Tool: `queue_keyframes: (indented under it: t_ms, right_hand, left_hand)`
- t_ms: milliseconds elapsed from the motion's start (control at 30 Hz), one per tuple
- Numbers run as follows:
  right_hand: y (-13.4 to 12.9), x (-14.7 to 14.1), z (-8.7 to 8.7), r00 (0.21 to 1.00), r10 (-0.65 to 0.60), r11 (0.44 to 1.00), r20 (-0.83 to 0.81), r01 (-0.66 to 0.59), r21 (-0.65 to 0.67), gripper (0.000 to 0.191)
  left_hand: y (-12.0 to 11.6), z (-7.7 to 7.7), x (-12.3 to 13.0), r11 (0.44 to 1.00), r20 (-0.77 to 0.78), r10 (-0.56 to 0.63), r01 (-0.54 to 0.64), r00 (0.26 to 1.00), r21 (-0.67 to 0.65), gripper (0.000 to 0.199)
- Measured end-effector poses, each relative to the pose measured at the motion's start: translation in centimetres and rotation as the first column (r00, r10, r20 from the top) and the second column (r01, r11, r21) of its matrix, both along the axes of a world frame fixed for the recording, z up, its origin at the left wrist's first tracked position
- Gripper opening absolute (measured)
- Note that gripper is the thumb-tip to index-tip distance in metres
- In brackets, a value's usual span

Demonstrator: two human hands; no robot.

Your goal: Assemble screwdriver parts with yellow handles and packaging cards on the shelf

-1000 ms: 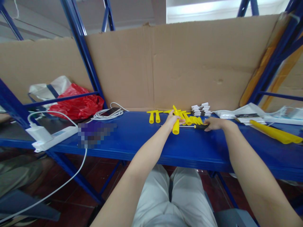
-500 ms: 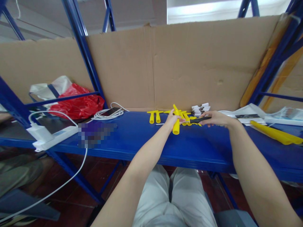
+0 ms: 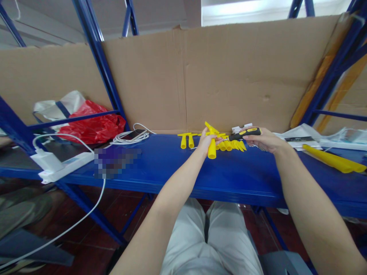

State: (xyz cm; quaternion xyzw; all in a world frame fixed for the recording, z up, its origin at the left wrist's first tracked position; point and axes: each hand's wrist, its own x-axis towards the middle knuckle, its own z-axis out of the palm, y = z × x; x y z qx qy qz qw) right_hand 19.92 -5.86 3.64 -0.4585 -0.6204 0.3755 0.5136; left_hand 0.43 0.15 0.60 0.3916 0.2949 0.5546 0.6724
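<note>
Over the blue counter (image 3: 160,164), a yellow T-shaped tube (image 3: 212,151) is gripped by the closed left hand (image 3: 205,142); a black-and-yellow-handled screwdriver (image 3: 246,133) is held in the curled right hand (image 3: 265,140), near similar yellow tubes (image 3: 228,146).

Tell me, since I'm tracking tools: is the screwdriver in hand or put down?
In hand: the right hand has the screwdriver by its handle, pointing toward the left hand. Cannot tell whether its tip touches anything.

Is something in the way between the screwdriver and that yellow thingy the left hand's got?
Yes, fingertips of the left hand show beside the yellow piece, toward the screwdriver. Other yellow pieces on the table don't seem to block.
</note>
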Motion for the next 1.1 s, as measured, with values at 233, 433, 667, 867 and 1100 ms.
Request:
queue_keyframes:
  t_ms: [233, 433, 667, 867, 1100]
  right_hand:
    - [1.4, 0.2, 0.1, 0.94, -0.23, 0.951, -0.253, 0.273, 0.147, 0.045]
    - [1.6, 1.1, 0.1, 0.899, -0.377, 0.908, -0.225, 0.406, 0.102, 0.05]
    - [1.1, 0.4, 0.3, 0.943, -0.233, 0.959, -0.238, 0.263, 0.102, 0.048]
    - [1.2, -0.2, 0.2, 0.923, -0.245, 0.929, -0.296, 0.312, 0.202, 0.049]
    - [1.0, -0.1, 0.6, 0.771, -0.43, 0.808, -0.47, 0.561, 0.18, 0.032]
  left_hand:
    - [-0.1, -0.1, 0.2, 0.999, -0.022, -0.009, 0.009, 1.0, -0.031, 0.084]
    - [0.2, -0.3, 0.4, 0.991, -0.029, -0.05, 0.046, 0.998, -0.129, 0.09]
    - [0.5, -0.5, 0.1, 0.986, -0.012, -0.056, 0.053, 0.998, -0.16, 0.085]
    - [0.4, -0.4, 0.2, 0.983, -0.009, -0.057, 0.054, 0.998, -0.175, 0.086]
    - [-0.1, -0.6, 0.2, 0.983, -0.079, -0.098, 0.084, 0.992, -0.163, 0.089]
